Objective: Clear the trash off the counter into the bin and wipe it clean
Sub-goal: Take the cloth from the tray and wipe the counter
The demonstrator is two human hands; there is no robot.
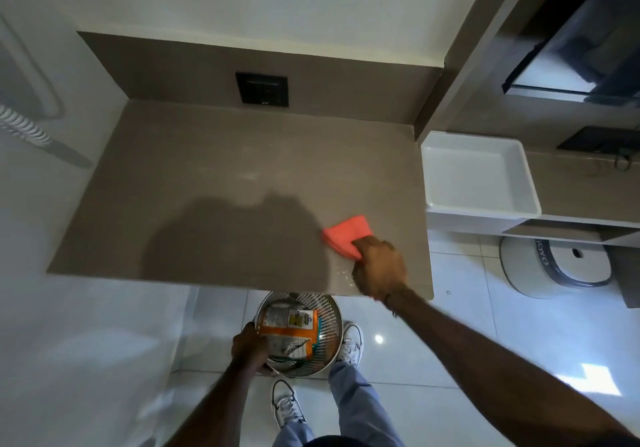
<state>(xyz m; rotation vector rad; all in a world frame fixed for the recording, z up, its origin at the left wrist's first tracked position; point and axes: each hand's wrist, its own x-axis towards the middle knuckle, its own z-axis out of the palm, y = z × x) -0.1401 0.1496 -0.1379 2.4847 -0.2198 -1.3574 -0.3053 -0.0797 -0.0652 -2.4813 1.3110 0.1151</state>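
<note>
My right hand presses a folded coral-pink cloth flat on the brown counter, near its front right corner. A few pale crumbs lie on the counter beside my right hand. Below the counter's front edge, my left hand grips the rim of a round metal mesh bin. The bin holds an orange and teal wrapper and other packaging.
A white rectangular basin adjoins the counter on the right. A black wall plate sits in the backsplash. A round white container stands on the tiled floor at right. My white shoes flank the bin.
</note>
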